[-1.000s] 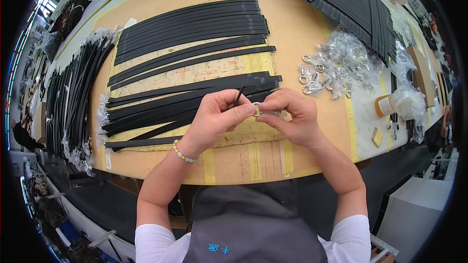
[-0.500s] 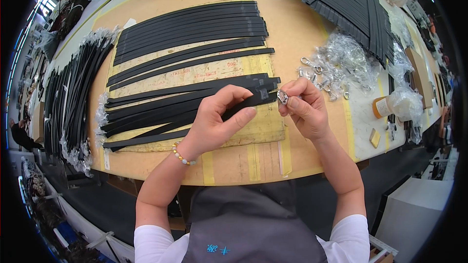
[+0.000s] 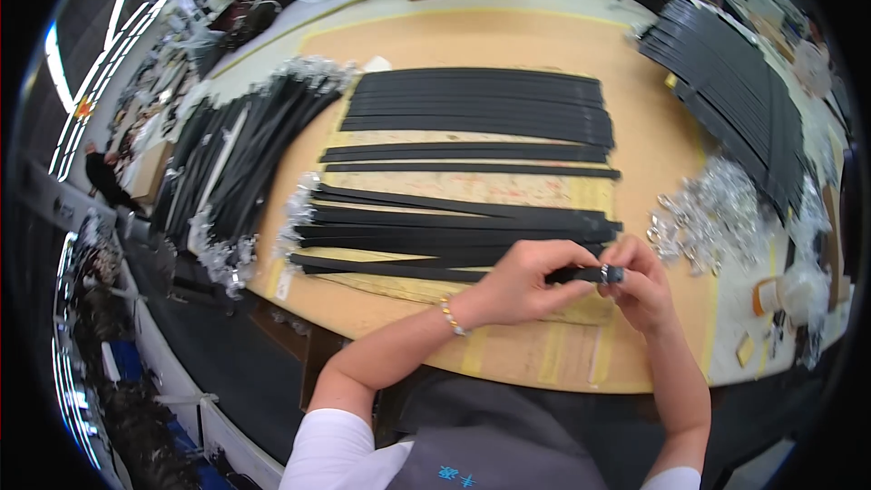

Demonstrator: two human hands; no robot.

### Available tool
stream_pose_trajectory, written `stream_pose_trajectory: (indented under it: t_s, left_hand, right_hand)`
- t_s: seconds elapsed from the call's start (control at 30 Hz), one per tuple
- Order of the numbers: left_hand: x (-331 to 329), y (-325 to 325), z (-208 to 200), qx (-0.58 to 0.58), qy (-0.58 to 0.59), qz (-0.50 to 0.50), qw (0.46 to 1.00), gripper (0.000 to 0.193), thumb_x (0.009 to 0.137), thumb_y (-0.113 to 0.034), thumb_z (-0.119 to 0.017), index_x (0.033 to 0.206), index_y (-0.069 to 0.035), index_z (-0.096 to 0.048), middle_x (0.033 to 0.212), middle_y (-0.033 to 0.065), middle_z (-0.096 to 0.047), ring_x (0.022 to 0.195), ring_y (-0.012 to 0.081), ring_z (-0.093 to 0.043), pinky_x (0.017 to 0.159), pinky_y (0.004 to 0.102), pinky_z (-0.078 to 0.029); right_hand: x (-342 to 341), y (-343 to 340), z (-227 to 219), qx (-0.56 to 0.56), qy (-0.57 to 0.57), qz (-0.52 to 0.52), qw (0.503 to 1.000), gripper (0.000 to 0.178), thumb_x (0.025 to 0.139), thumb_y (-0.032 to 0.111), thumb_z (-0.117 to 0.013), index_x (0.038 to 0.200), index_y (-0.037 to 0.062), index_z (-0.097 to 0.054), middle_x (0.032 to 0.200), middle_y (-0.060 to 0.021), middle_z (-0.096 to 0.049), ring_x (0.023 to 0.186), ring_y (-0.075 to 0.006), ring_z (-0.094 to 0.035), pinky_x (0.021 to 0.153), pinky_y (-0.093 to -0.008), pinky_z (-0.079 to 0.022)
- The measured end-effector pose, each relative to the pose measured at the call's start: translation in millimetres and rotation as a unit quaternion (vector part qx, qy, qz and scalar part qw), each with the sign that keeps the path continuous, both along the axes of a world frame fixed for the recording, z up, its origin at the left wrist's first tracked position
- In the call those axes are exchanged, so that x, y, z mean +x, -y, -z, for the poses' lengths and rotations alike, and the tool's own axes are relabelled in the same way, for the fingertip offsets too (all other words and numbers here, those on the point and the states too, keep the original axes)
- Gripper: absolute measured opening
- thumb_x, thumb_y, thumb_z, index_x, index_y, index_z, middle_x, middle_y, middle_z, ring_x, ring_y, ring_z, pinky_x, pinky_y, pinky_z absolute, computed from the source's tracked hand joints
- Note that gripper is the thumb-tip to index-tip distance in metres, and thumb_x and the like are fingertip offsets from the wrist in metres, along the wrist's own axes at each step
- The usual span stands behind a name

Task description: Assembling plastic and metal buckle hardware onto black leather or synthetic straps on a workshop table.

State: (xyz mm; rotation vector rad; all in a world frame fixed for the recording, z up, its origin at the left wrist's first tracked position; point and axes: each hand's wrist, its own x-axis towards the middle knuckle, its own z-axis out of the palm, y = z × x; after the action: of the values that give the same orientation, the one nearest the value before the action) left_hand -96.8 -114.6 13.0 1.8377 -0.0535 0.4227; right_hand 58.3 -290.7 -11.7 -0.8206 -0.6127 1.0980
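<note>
The cork-topped worktable (image 3: 508, 45) carries approx. 3 groups of black straps: one flat row at the table centre (image 3: 472, 109), one stack at its right edge (image 3: 735, 100), one bundle w/ silver ends on its left (image 3: 236, 163). A heap of silver buckles (image 3: 717, 213) lies right of centre. At the near edge, the left hand (image 3: 517, 281) is clamped on one black strap (image 3: 399, 268); the right hand (image 3: 644, 286) pinches 1 small metal buckle (image 3: 605, 273) on the strap end.
</note>
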Motion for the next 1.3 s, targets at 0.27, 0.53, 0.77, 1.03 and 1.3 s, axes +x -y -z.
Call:
stream_pose_trajectory:
  t_s: [0.27, 0.53, 0.77, 1.03, 1.3]
  left_hand:
    - [-7, 3, -9, -0.025, -0.013, 0.005, 1.0, 0.02, 0.088, -0.01, -0.073, 0.1, -0.002, -0.059, 0.08, 0.0049, -0.066, 0.071, 0.0118, -0.061, 0.059, 0.0275, -0.047]
    - [-10, 0, -13, -0.018, -0.011, -0.003, 1.0, 0.019, 0.085, -0.004, -0.074, 0.101, 0.0, -0.066, 0.09, 0.007, -0.072, 0.081, 0.014, -0.07, 0.072, 0.0283, -0.056]
    - [-12, 4, -8, 0.025, 0.041, -0.005, 0.999, 0.015, 0.082, -0.003, -0.076, 0.094, -0.002, -0.069, 0.083, 0.0058, -0.07, 0.07, 0.0158, -0.067, 0.059, 0.0282, -0.052]
    - [-12, 10, -4, 0.047, 0.059, -0.01, 0.997, 0.013, 0.081, -0.005, -0.076, 0.093, -0.004, -0.07, 0.077, 0.0066, -0.066, 0.064, 0.0222, -0.065, 0.054, 0.0316, -0.05]
    - [-10, 16, 7, 0.196, 0.086, -0.052, 0.975, 0.015, 0.079, -0.009, -0.073, 0.083, -0.006, -0.059, 0.07, 0.007, -0.059, 0.06, 0.0279, -0.062, 0.051, 0.0394, -0.049]
  right_hand:
    - [-1, -2, 2, -0.026, 0.013, -0.032, 0.999, 0.019, 0.089, 0.002, -0.073, 0.097, 0.0038, -0.056, 0.102, -0.0135, -0.067, 0.086, -0.0184, -0.068, 0.08, -0.0293, -0.057]
    - [-2, 0, 11, 0.014, -0.058, -0.043, 0.997, 0.014, 0.091, 0.0, -0.071, 0.104, 0.0009, -0.064, 0.104, -0.0176, -0.071, 0.094, -0.0237, -0.071, 0.083, -0.0337, -0.059]
    - [-3, -1, 7, 0.013, -0.065, -0.08, 0.995, 0.014, 0.091, 0.003, -0.074, 0.101, 0.0019, -0.064, 0.102, -0.0178, -0.071, 0.091, -0.0244, -0.072, 0.081, -0.035, -0.06]
    - [1, 3, -7, -0.103, -0.026, -0.11, 0.988, 0.027, 0.084, 0.01, -0.083, 0.099, 0.0006, -0.063, 0.094, -0.0092, -0.072, 0.082, -0.0138, -0.07, 0.073, -0.026, -0.057]
    - [-10, 1, -13, -0.193, 0.112, -0.086, 0.971, 0.016, 0.087, 0.006, -0.075, 0.096, -0.0028, -0.066, 0.086, -0.0041, -0.069, 0.077, -0.0077, -0.065, 0.071, -0.0229, -0.053]
